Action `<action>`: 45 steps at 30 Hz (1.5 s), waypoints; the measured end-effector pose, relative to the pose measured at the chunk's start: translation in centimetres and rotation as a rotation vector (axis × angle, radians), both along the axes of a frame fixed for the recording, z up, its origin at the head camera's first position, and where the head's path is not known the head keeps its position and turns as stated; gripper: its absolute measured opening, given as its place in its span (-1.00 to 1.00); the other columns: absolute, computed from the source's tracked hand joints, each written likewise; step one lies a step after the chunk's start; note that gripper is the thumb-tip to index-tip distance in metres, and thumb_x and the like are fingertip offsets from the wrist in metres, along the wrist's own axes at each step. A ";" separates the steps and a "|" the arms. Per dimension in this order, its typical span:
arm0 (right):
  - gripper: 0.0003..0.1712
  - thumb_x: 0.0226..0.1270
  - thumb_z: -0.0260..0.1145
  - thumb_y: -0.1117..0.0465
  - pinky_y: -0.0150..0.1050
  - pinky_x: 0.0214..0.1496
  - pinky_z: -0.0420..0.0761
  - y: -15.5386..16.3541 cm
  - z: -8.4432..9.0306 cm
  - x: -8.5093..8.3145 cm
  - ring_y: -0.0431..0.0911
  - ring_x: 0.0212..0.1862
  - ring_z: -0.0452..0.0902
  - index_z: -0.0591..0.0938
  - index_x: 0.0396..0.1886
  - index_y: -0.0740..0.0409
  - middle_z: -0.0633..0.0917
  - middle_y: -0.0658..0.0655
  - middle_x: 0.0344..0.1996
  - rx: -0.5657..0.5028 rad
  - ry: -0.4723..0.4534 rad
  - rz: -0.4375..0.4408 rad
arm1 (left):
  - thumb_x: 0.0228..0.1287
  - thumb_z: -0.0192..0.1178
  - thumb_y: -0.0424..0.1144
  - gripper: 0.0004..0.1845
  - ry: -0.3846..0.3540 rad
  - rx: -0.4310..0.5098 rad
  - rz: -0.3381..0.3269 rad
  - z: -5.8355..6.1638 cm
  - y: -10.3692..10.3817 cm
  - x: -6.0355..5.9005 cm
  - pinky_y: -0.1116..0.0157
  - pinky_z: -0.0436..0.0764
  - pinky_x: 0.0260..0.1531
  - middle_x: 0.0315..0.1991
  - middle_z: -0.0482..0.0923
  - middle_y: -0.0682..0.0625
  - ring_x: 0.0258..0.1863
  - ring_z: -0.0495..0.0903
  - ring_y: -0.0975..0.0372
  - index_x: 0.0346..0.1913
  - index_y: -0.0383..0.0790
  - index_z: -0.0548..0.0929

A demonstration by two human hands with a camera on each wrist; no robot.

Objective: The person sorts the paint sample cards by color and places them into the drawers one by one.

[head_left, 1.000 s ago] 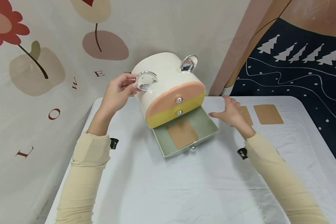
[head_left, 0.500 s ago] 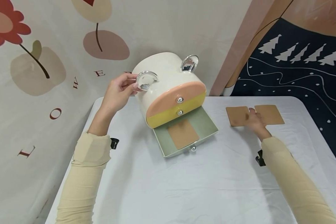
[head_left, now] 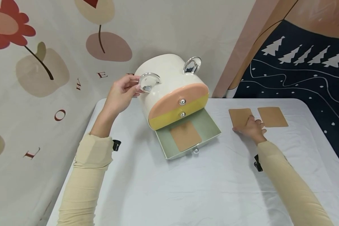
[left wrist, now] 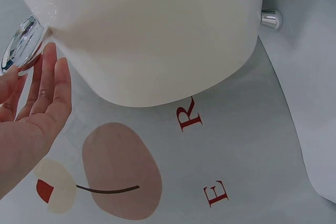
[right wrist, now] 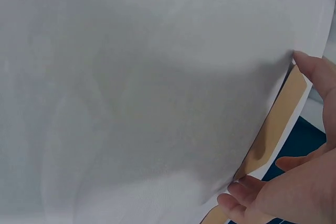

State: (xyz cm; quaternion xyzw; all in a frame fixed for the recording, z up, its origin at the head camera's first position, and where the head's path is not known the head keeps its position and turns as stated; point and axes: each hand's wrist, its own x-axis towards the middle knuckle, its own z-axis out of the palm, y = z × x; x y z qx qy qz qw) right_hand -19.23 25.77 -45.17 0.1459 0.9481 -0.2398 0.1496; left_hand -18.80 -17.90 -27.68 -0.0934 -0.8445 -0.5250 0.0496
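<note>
**Right hand on near card, left hand steadying cabinet**

I have my left hand raised at the far left part of the tabletop, fingers relaxed and straight against the clear ring handle on the cream drawer cabinet. My right hand lies low, fingers extended and pressing on the brown card toward the far right edge; nothing is pinched. A second card sits just beside it, apart. The tabletop is covered in white cloth; a flower-print hanging and a dark tree-print hanging stand behind. The cabinet's green bottom drawer is pulled out, with a third card lying flat inside.
</note>
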 end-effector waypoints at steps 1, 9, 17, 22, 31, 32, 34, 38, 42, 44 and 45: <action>0.16 -0.01 0.34 -0.10 0.41 0.02 0.02 0.0 0.0 0.0 0.55 0.13 -0.10 -0.07 0.28 0.56 0.07 0.74 0.07 0.007 0.000 0.004 | 0.30 0.04 -0.43 -0.71 0.001 0.000 -0.001 0.0 0.0 0.0 0.39 0.61 -0.23 -0.05 0.52 -0.29 -0.31 0.59 0.32 0.07 -0.40 0.47; 0.09 0.03 0.31 -0.07 0.39 0.05 0.01 0.0 -0.5 0.0 0.54 0.13 -0.08 -0.02 0.26 0.58 0.09 0.74 0.05 0.025 0.011 -0.008 | 0.30 0.04 -0.43 -0.71 0.010 -0.003 -0.007 -0.1 0.0 0.0 0.41 0.61 -0.25 -0.06 0.52 -0.30 -0.33 0.59 0.34 0.06 -0.42 0.47; 0.08 0.03 0.28 -0.06 0.43 0.06 0.01 0.0 -0.1 0.3 0.55 0.13 -0.07 -0.01 0.21 0.67 0.09 0.77 0.05 0.040 0.002 -0.006 | 0.30 0.04 -0.42 -0.71 0.004 -0.006 -0.004 -0.1 0.1 0.0 0.39 0.61 -0.23 -0.06 0.52 -0.29 -0.32 0.59 0.33 0.06 -0.40 0.47; 0.09 0.03 0.29 -0.07 0.39 0.03 0.04 0.0 -0.3 0.3 0.54 0.12 -0.06 0.00 0.21 0.67 0.11 0.76 0.04 0.052 0.009 -0.006 | 0.30 0.04 -0.41 -0.71 -0.006 -0.013 0.000 -0.1 0.2 0.0 0.39 0.61 -0.23 -0.05 0.52 -0.28 -0.31 0.59 0.32 0.07 -0.39 0.47; 0.10 0.00 0.32 -0.04 0.40 0.05 0.03 -0.2 0.3 0.6 0.54 0.10 -0.01 0.00 0.18 0.72 0.13 0.76 0.02 0.070 -0.013 0.000 | 0.30 0.04 -0.41 -0.71 -0.005 -0.007 -0.006 -0.1 0.3 0.1 0.43 0.60 -0.24 -0.05 0.53 -0.26 -0.31 0.58 0.32 0.07 -0.39 0.47; 0.10 0.00 0.33 -0.03 0.40 0.04 0.03 -0.2 0.5 0.7 0.54 0.09 -0.01 -0.01 0.18 0.72 0.13 0.77 0.02 0.063 -0.009 0.000 | 0.30 0.04 -0.41 -0.71 -0.004 -0.006 -0.008 -0.1 0.3 0.1 0.43 0.60 -0.24 -0.05 0.53 -0.27 -0.31 0.58 0.32 0.07 -0.39 0.47; 0.10 -0.02 0.35 -0.02 0.37 0.01 0.06 -0.2 1.1 1.0 0.52 0.06 0.02 0.01 0.18 0.71 0.16 0.76 0.00 0.046 0.010 0.006 | 0.30 0.04 -0.41 -0.71 -0.002 -0.007 -0.009 -0.1 0.3 0.1 0.43 0.60 -0.24 -0.05 0.53 -0.26 -0.31 0.58 0.33 0.07 -0.38 0.47; 0.10 -0.04 0.36 -0.01 0.37 -0.07 0.10 -0.4 3.2 1.5 0.52 0.02 0.05 0.03 0.19 0.70 0.19 0.74 -0.02 0.025 0.082 0.040 | 0.31 0.04 -0.42 -0.71 0.001 -0.007 -0.008 -0.1 0.1 0.1 0.38 0.61 -0.22 -0.04 0.52 -0.27 -0.30 0.58 0.33 0.07 -0.39 0.47; 0.08 -0.06 0.36 0.00 0.38 -0.08 0.10 -1.3 5.7 2.1 0.52 0.04 0.06 0.06 0.23 0.64 0.20 0.71 0.02 0.013 0.158 0.062 | 0.31 0.03 -0.43 -0.71 0.005 -0.004 -0.008 -0.1 0.1 0.1 0.34 0.61 -0.20 -0.05 0.52 -0.28 -0.30 0.59 0.34 0.07 -0.40 0.47; 0.04 -0.09 0.38 0.01 0.36 -0.11 0.13 -1.9 6.7 2.4 0.52 0.02 0.10 0.12 0.21 0.59 0.24 0.69 0.00 0.014 0.196 0.070 | 0.30 0.03 -0.43 -0.71 0.005 -0.008 -0.003 0.0 0.1 0.1 0.34 0.61 -0.20 -0.05 0.52 -0.28 -0.30 0.59 0.35 0.07 -0.40 0.47; 0.00 -0.11 0.39 0.03 0.32 -0.14 0.15 -2.3 7.2 2.7 0.51 -0.01 0.13 0.16 0.18 0.57 0.27 0.67 -0.03 0.011 0.221 0.073 | 0.31 0.03 -0.43 -0.71 0.006 -0.010 -0.003 0.0 0.1 0.1 0.34 0.61 -0.20 -0.05 0.52 -0.28 -0.30 0.59 0.35 0.07 -0.40 0.47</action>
